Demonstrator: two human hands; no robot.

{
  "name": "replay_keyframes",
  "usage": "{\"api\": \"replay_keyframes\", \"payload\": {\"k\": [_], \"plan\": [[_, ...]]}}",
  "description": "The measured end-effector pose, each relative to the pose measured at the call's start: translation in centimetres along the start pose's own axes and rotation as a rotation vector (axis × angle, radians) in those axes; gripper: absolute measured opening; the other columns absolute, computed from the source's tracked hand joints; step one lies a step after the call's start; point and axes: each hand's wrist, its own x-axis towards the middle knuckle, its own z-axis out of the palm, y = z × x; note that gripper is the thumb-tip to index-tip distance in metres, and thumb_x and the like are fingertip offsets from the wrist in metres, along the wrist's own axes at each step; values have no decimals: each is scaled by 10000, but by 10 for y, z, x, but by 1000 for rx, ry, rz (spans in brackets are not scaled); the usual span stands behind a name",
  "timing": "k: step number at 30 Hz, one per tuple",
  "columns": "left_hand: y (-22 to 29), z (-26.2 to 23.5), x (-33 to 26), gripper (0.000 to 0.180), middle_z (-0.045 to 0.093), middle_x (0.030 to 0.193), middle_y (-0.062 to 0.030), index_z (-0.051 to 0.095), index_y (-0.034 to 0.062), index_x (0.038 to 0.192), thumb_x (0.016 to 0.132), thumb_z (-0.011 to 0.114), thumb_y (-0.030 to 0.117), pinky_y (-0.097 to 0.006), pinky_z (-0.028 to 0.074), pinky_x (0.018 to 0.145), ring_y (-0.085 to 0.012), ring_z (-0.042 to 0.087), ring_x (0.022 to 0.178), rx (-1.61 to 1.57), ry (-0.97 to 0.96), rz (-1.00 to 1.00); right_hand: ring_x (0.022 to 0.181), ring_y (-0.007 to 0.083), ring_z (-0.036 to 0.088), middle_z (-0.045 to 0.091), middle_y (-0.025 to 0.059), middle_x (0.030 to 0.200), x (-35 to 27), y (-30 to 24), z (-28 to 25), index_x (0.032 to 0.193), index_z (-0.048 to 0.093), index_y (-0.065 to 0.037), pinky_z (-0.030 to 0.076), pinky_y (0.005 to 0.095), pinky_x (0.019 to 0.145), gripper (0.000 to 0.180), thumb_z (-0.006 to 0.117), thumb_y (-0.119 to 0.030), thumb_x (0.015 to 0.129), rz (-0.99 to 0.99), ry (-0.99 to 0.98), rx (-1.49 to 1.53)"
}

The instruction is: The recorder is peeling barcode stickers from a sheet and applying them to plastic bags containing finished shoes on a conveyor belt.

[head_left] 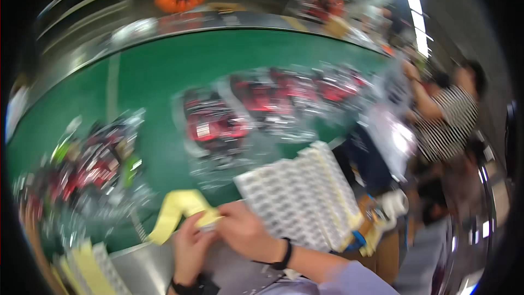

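Note:
A yellow paper strip (173, 211), bent over in an arch, rises from between my two hands near the front edge of the green belt. My left hand (190, 248) is closed in a pinch on its lower end. My right hand (246, 233) meets the left one there, fingers pressed together at the strip's right end; a small pale bit shows between the fingertips. Just beyond the right hand lie overlapping white sheets of printed labels (292, 188) with yellow edges. The picture is smeared by motion, so fine detail is lost.
Clear bags of red and black goods (213, 126) lie in a row on the green belt (150, 79). Another bagged heap (90, 172), red and green, lies left. More label strips (90, 270) sit lower left. At right stands a person in a striped top (447, 123); tape rolls (392, 203) are nearer.

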Motion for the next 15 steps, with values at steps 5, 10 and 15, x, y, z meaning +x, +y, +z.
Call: {"api": "replay_keyframes", "payload": {"k": [5, 10, 15], "plan": [[-10, -26, 15, 430, 644, 1242, -184, 505, -42, 1337, 923, 621, -52, -322, 555, 937, -226, 672, 1090, -201, -29, 36, 865, 295, 641, 639, 143, 953, 4, -27, -21, 833, 651, -27, 520, 356, 750, 134, 719, 56, 751, 239, -39, 8], [-3, -39, 4, 401, 621, 1283, -194, 503, -53, 1331, 940, 589, -65, -327, 540, 967, -255, 638, 1174, -298, 8, 172, 919, 121, 576, 609, 78, 1051, 65, -22, -18, 870, 623, 20, 459, 246, 817, 57, 624, 76, 864, 526, 27, 633], [0, -34, 8, 371, 645, 1178, -129, 537, -45, 1302, 941, 615, -24, -309, 550, 929, -181, 651, 1044, -346, 41, 191, 942, 87, 580, 613, 50, 1071, 111, -7, 3, 922, 649, 23, 455, 235, 836, 51, 633, 55, 885, 464, -63, 687]]}}
